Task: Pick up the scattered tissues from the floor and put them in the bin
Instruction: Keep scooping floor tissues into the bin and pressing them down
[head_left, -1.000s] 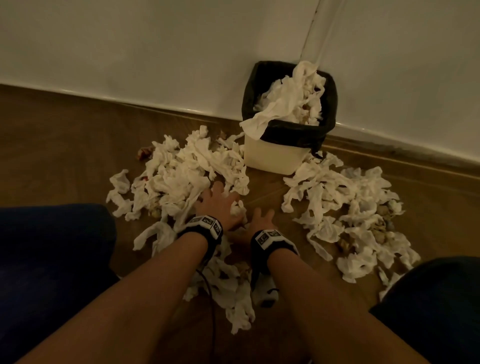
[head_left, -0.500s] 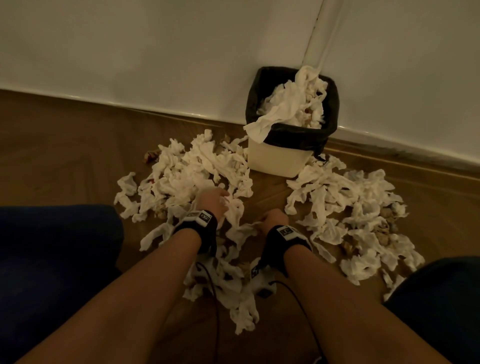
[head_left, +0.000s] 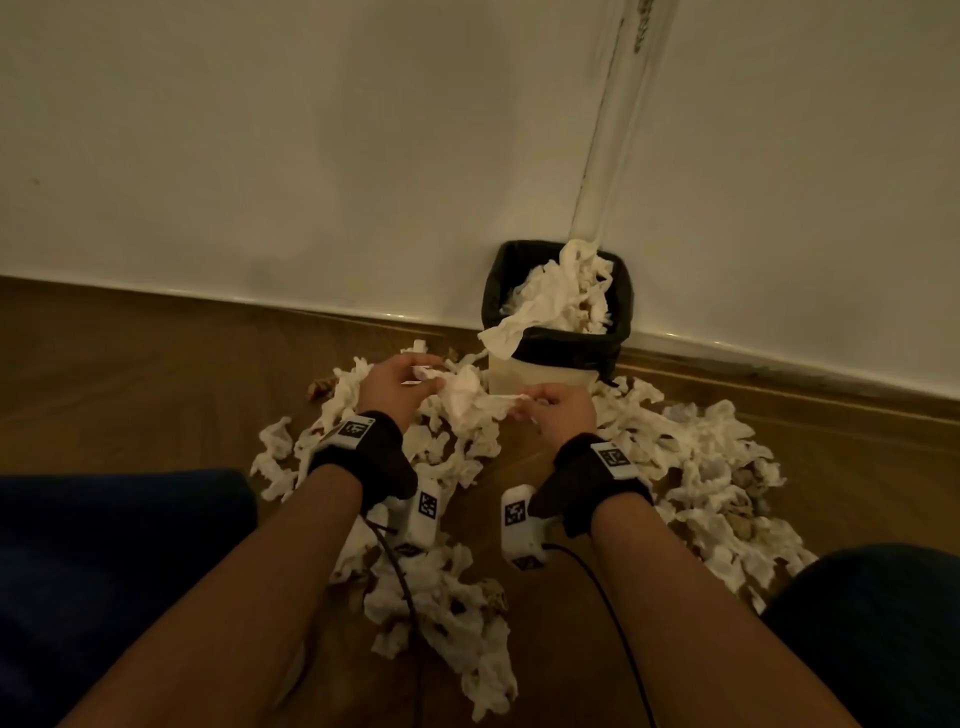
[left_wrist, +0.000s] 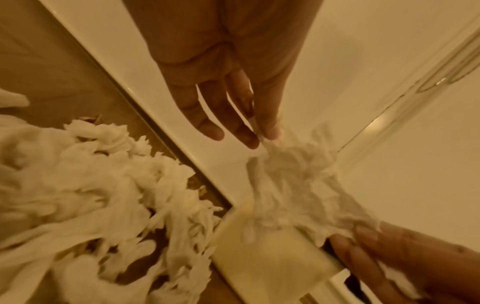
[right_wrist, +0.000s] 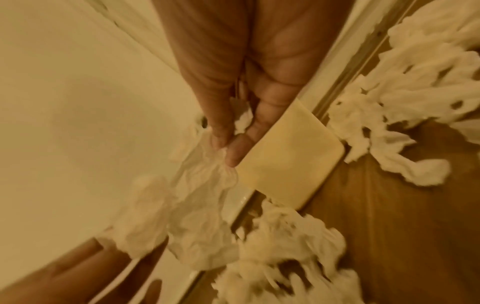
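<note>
far left: wood floor and white wall, met at a pale skirting strip. a dark blue knee is seen at the lower left edge. left pile of tissues is spread on the floor left of the bin, with a strip of it trailing down between the forearms. left hand is raised above that pile; a crumpled tissue is pinched at its fingertips, thumb against fingers, the other fingers only loosely extended in the left wrist view. a black wrist strap with a white marker block is worn on the left wrist, a second white block hung under it with a cable. the same tissue is stretched across to the right hand, where its other end is pinched between thumb and fingers; in the right wrist view the grip is pressed together on the tissue edge. the held tissue is up off the floor, just in front of the bin and below its rim. the bin, cream with a black liner, is stood against the wall corner, already heaped with tissues, one draped over its front rim. right pile of tissues is spread on the floor right of the bin. a second dark blue knee is seen at the lower right.
</note>
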